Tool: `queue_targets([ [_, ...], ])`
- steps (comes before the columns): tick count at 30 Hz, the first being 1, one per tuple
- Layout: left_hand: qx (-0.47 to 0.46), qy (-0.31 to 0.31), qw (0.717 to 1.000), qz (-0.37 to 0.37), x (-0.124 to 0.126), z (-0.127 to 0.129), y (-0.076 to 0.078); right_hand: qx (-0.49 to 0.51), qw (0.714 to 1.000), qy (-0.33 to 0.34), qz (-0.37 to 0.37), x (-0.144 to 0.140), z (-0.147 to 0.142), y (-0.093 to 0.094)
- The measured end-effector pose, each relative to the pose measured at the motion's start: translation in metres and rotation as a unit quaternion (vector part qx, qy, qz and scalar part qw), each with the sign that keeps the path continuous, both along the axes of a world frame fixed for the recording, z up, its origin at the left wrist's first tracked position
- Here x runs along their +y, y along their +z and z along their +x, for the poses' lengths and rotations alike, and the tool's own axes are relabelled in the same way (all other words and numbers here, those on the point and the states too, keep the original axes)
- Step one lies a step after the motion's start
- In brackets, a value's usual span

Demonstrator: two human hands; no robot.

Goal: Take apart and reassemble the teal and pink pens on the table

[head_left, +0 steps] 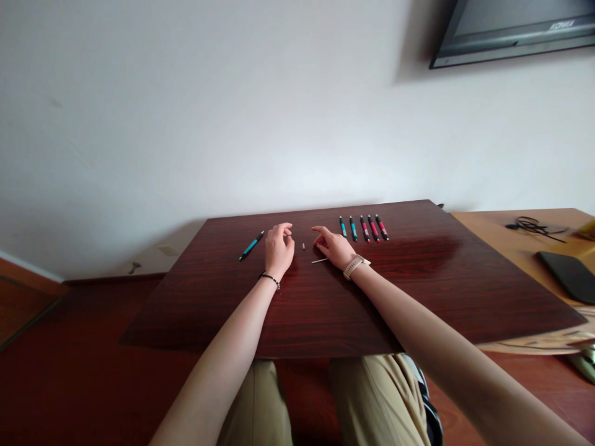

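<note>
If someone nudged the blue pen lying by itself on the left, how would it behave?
The blue pen could roll, as it looks slim and roughly round. It would probably slide easily too: the table looks glossy. Its straight shape suggests it's stiff.

loads of room on the table [320,322] between the forearms [237,337] at the near edge, plus both near corners. toward the far edge it's tighter: five pens [365,228] right of the right hand [335,246], one pen [251,246] left of the left hand [279,249], tiny piece [304,246] between.
</note>
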State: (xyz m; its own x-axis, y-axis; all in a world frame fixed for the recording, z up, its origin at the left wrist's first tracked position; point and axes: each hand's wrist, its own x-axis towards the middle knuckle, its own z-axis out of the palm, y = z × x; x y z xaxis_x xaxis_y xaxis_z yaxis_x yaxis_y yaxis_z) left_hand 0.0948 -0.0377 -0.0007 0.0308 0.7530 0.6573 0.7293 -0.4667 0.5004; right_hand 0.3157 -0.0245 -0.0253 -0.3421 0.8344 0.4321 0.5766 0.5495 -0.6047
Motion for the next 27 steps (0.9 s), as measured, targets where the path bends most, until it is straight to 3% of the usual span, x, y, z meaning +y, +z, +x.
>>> queue_targets([
  [4, -0.027, 0.013, 0.999, 0.031, 0.0, -0.002, 0.002, 0.025, 1.0, -0.01, -0.006, 0.001, 0.002, -0.002],
  [6, -0.024, -0.009, 0.999, 0.035, -0.004, -0.001, 0.007, 0.027, 1.0, -0.015, -0.003, 0.002, 0.003, -0.003],
  [10, 0.024, -0.133, 0.991, -0.005, -0.021, 0.008, 0.017, 0.023, 0.999, -0.024, -0.005, 0.002, 0.003, -0.003],
  [14, 0.099, -0.233, 0.964, -0.084, -0.039, 0.023, 0.021, 0.029, 0.999, -0.018, -0.014, 0.0, 0.003, -0.002],
  [19, 0.182, -0.257, 0.938, -0.145, -0.052, 0.032, 0.02, 0.027, 0.999, -0.018, -0.013, -0.001, 0.002, -0.001],
  [27, 0.21, -0.277, 0.923, -0.165, -0.057, 0.03, 0.023, 0.033, 0.999, -0.021, -0.028, -0.001, 0.002, -0.002],
])
